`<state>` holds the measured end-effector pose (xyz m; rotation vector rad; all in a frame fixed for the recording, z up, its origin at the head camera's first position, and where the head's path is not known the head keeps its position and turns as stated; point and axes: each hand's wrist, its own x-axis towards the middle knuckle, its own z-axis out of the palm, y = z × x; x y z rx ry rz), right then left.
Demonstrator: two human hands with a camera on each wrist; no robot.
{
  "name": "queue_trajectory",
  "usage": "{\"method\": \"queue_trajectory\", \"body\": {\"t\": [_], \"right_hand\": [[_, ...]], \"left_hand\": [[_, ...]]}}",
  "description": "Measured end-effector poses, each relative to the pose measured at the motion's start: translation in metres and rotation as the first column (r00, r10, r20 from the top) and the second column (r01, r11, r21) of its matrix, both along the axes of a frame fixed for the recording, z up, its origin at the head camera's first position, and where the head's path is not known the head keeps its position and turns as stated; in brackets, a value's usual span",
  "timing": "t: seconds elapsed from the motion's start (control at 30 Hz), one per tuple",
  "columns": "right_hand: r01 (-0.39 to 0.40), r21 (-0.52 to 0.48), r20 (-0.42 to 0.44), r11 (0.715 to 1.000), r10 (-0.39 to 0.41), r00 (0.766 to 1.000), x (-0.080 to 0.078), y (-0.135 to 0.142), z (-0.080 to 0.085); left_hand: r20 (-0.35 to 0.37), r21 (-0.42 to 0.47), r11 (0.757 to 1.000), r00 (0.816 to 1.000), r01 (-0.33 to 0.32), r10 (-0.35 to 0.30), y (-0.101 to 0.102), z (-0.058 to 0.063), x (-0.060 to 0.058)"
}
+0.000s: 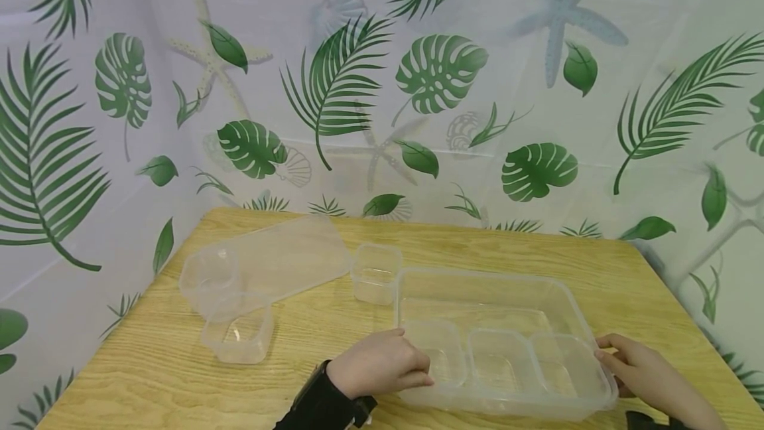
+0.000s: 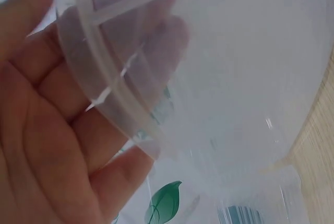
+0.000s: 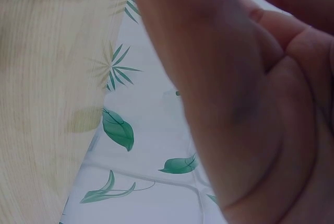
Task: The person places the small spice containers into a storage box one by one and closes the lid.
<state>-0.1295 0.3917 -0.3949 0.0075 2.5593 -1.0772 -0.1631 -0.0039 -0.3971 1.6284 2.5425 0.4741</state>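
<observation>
A large clear plastic storage box (image 1: 489, 410) sits at the table's front right, with three small clear tubs (image 1: 498, 367) in a row along its near side. My left hand (image 1: 382, 362) holds the box at its near left corner; in the left wrist view, its fingers (image 2: 156, 51) show through clear plastic, with the thumb apart on the near side. At the right end, my right hand (image 1: 647, 370) grips the box's rim, thumb above and fingers lower down. The right wrist view shows that hand's fingers (image 3: 209, 78) close up, the box out of sight.
A small clear tub (image 1: 376, 274) stands just beyond the box's left side. Farther left are two more tubs, one in front (image 1: 239, 340) and one behind (image 1: 205, 277), beside a flat translucent lid (image 1: 292, 254). A leaf-patterned curtain (image 1: 382, 85) borders the wooden table (image 1: 149, 377).
</observation>
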Motion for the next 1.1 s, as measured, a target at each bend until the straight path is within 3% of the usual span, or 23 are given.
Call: {"method": "queue_trajectory", "body": {"t": [0.13, 0.37, 0.5, 0.57, 0.63, 0.7, 0.77, 0.83, 0.97, 1.03, 1.1], "right_hand": [[0.007, 0.017, -0.001, 1.000, -0.007, 1.000, 0.000, -0.001, 0.000], [0.014, 0.018, 0.004, 1.000, -0.014, 1.000, 0.000, -0.002, 0.000], [0.015, 0.024, 0.001, 1.000, -0.015, 1.000, 0.000, -0.002, 0.000], [0.015, 0.037, -0.004, 0.999, -0.015, 1.000, 0.000, -0.002, 0.000], [0.013, 0.047, -0.010, 0.999, -0.013, 1.000, 0.000, -0.001, 0.000], [0.010, 0.055, -0.013, 0.998, -0.010, 1.000, 0.000, -0.001, -0.001], [0.005, 0.047, -0.012, 0.999, -0.005, 1.000, 0.000, -0.001, -0.001], [0.004, 0.035, -0.007, 0.999, -0.004, 1.000, 0.000, -0.001, -0.001], [0.010, 0.022, 0.004, 1.000, -0.010, 1.000, -0.001, -0.001, -0.002], [0.012, 0.022, 0.007, 1.000, -0.012, 1.000, -0.001, 0.000, -0.001], [0.010, 0.028, 0.004, 1.000, -0.010, 1.000, -0.001, -0.001, -0.001]], "left_hand": [[0.046, 0.003, 1.000, 0.999, 0.010, -0.010, 0.000, 0.000, 0.001], [-0.011, -0.029, 1.000, 1.000, 0.007, -0.007, 0.000, -0.001, 0.001], [-0.009, 0.040, 0.999, 1.000, 0.002, -0.002, -0.001, 0.000, 0.000], [-0.018, 0.091, 0.995, 0.999, -0.037, 0.039, -0.004, 0.003, -0.001], [-0.017, 0.143, 0.983, 0.992, -0.118, 0.122, -0.009, 0.005, -0.003], [-0.050, 0.191, 0.956, 0.970, -0.224, 0.237, -0.018, 0.009, -0.006], [-0.093, 0.240, 0.909, 0.924, -0.340, 0.370, -0.028, 0.012, -0.009], [-0.131, 0.300, 0.841, 0.854, -0.450, 0.504, -0.041, 0.016, -0.013], [-0.146, 0.437, 0.652, 0.666, -0.620, 0.732, -0.068, 0.023, -0.022], [-0.126, 0.480, 0.557, 0.575, -0.678, 0.809, -0.083, 0.026, -0.024], [-0.094, 0.508, 0.473, 0.499, -0.720, 0.862, -0.098, 0.029, -0.025]]}}
